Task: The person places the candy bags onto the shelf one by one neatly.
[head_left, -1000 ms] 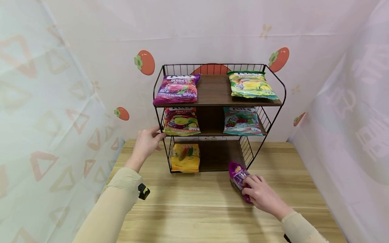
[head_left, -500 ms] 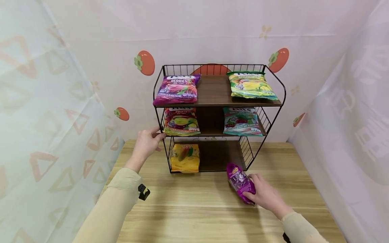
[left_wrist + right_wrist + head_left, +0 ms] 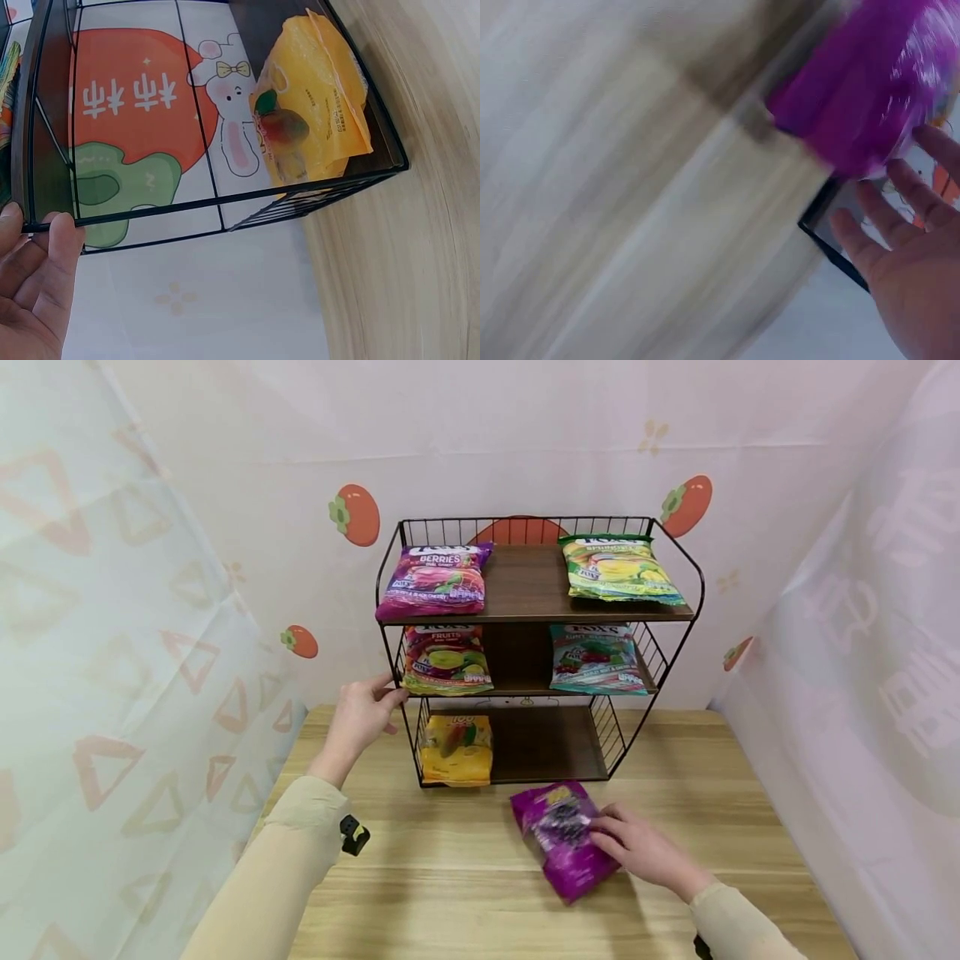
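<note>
My left hand (image 3: 363, 714) grips the left side of the black wire shelf rack (image 3: 536, 620) at its middle tier; in the left wrist view its thumb and fingers meet around the frame. A purple candy bag (image 3: 573, 852) with a clear window slants over the table just in front of the rack. At the bag's right edge is my right hand (image 3: 641, 843). The right wrist view, blurred, has this hand's fingers (image 3: 892, 221) spread and nearly straight, tips against the purple wrapper. My right thumb is hidden there.
A yellow mango candy bag (image 3: 456, 764) stands on the bottom tier at left. Above it are a fruits bag (image 3: 446, 660) and a teal bag (image 3: 597, 664); the top tier (image 3: 525, 581) bears a berries bag (image 3: 438, 583) and a yellow-green bag (image 3: 618, 572). Printed curtains enclose the wooden table (image 3: 420, 893).
The purple bag has turned from standing on edge to showing its broad front, and shifted left. My right hand's fingers have loosened from around it. The left hand keeps its place.
</note>
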The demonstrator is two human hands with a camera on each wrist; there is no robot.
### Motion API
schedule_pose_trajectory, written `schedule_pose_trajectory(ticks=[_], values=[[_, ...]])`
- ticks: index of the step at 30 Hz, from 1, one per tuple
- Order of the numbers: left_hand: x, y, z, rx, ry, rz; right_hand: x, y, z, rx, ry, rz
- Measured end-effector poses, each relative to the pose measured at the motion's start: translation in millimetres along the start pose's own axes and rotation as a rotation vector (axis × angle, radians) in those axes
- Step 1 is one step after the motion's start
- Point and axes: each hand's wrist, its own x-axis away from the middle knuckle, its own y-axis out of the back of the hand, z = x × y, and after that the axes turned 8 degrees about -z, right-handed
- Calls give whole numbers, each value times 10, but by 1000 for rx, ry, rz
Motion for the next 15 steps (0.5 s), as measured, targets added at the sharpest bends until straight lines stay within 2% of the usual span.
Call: schedule_pose_trajectory(ticks=[2, 4, 10, 15], values=[[-2, 2, 4, 0, -1, 0, 12, -50, -23, 6, 22, 5], [-4, 0, 4, -1, -2, 2, 22, -101, -43, -11, -3, 3], [0, -4, 3, 8, 0, 3, -8, -218, -82, -194, -243, 2], [0, 0, 6, 7, 1, -3, -29, -258, -123, -298, -353, 27]])
